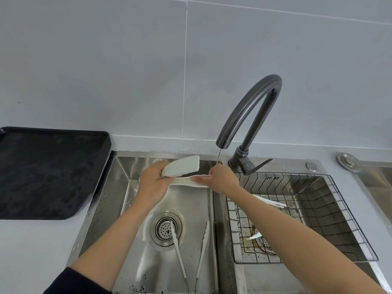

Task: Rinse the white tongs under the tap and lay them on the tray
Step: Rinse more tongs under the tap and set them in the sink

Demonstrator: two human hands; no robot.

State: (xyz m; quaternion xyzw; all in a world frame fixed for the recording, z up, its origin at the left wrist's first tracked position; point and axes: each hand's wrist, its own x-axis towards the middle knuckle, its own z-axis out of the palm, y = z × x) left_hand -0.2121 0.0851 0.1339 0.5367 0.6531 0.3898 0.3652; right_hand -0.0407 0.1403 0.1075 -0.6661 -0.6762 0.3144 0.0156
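Note:
A pair of white tongs (184,181) is held level over the back of the left sink basin (192,200), between both hands. My left hand (151,185) grips a white sponge (182,166) and holds it against the left end of the tongs. My right hand (222,179) pinches their right end, just below the spout of the dark grey tap (250,109). A thin stream of water (219,157) falls from the spout onto my right hand. The black tray (48,175) lies on the counter left of the sink, with nothing on it.
Another pair of white tongs (178,251) lies open on the left basin's floor by the drain (166,229). A wire rack (318,209) fills the right basin and holds a third white utensil (270,202). The tap lever (262,164) points right.

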